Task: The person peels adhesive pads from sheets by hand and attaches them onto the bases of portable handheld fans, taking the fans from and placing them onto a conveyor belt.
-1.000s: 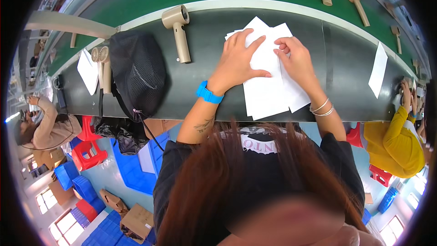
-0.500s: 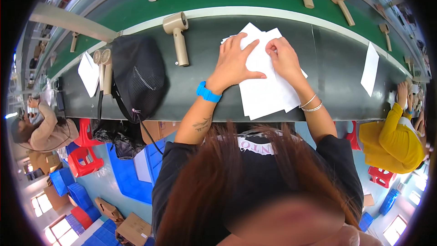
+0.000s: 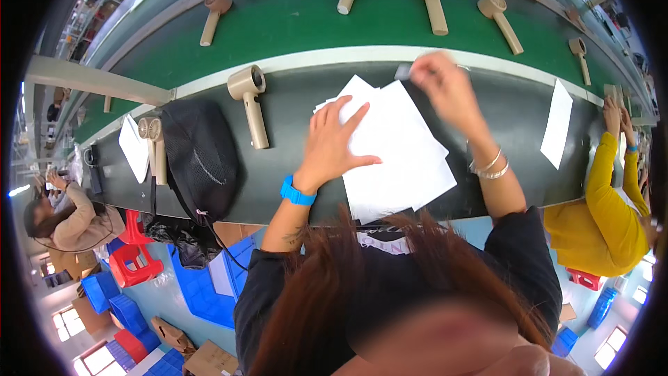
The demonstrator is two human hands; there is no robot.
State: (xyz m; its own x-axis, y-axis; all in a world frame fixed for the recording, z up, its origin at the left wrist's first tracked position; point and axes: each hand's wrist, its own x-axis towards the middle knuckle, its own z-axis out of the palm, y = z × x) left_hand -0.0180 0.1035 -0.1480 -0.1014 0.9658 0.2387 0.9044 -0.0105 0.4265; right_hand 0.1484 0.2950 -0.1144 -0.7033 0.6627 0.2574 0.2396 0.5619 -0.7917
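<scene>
We observe our left hand (image 3: 332,141) lying flat, palm down, fingers spread and extended forward, thumb angled out to the right. Our left forearm rises from the lower edge toward it, slightly bent at the elbow, with a blue band at the wrist. Our right hand (image 3: 440,78) is lifted and reaches further forward than the left; it is blurred, fingers drawn together at the tips as in a pinch. We cannot tell whether anything sits between them. Our right forearm runs up steeply, with two thin bangles at the wrist.
</scene>
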